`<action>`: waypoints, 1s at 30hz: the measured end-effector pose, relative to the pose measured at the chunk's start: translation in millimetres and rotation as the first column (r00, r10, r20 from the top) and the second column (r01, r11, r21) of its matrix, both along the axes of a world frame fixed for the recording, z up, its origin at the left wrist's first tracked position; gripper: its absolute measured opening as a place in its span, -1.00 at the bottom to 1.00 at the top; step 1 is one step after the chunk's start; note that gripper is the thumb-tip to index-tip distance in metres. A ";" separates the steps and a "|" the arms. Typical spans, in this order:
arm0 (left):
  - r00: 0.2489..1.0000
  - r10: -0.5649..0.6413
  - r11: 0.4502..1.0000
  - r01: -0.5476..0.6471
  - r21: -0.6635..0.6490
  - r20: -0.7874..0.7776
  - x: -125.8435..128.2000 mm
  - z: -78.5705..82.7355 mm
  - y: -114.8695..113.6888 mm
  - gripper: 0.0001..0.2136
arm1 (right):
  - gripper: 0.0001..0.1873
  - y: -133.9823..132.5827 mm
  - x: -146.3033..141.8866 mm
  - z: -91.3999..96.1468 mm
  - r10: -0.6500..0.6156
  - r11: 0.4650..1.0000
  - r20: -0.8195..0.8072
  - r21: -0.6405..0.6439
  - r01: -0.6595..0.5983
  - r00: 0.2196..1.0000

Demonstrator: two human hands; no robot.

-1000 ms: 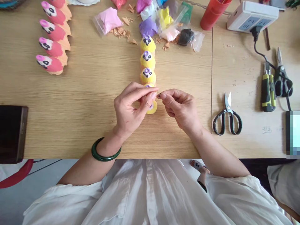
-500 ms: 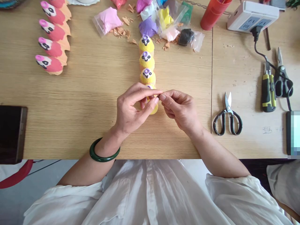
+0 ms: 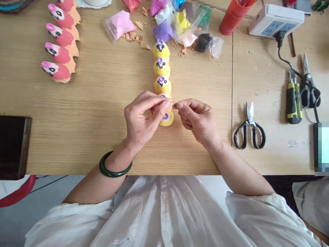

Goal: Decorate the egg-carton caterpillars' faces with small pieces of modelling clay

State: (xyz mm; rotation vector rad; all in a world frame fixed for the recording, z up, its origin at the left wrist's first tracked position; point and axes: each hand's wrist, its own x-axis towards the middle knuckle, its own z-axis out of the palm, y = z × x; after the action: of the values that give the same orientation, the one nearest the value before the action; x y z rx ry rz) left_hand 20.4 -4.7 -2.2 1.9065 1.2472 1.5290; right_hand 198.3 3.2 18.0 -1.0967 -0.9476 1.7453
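Note:
A row of yellow egg-shaped figures (image 3: 161,67) with purple patches and black faces runs down the middle of the wooden table (image 3: 102,103). My left hand (image 3: 144,118) hovers over the nearest yellow figure (image 3: 167,119), thumb and forefinger pinched together. My right hand (image 3: 196,118) is just to its right, pinching a tiny dark bit of clay (image 3: 175,104) at its fingertips. The two pinches almost touch. A green bangle (image 3: 115,165) sits on my left wrist.
Pink figures (image 3: 58,44) line the far left. Bags of coloured clay (image 3: 180,24) and paper scraps lie at the back. Black scissors (image 3: 248,128), a yellow-black tool (image 3: 293,103), a power strip (image 3: 276,19), a red cup (image 3: 233,15) stand right. A dark phone (image 3: 12,145) lies left.
My fingertips, pressed together half a second ago, have parted slightly, so the dark bit shows at my right fingertips. The nearest yellow figure's purple patch is more exposed.

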 end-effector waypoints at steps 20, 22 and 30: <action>0.995 0.066 0.977 -0.050 -0.207 0.070 0.1 -1.1 -1.4 -0.91 | -0.51 -2.8 -0.2 -2.4 0.006 0.999 0.060 0.051 -0.009 0.998; 0.997 0.066 0.979 -0.059 -0.195 0.030 -5.5 -1.5 1.9 -0.90 | -0.49 -2.4 -0.2 -3.3 0.001 0.998 0.079 0.063 -0.005 0.997; 0.993 0.041 0.994 -0.052 -0.097 -0.115 -26.2 -13.7 20.3 -0.89 | -0.42 12.4 4.5 -28.4 -0.103 0.974 0.212 0.222 0.055 0.972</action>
State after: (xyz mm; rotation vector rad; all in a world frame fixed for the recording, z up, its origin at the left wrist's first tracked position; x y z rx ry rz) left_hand -5.8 15.5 -15.9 1.9350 1.3990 1.3704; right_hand 202.8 15.7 -10.4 -1.1867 -1.1835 1.4375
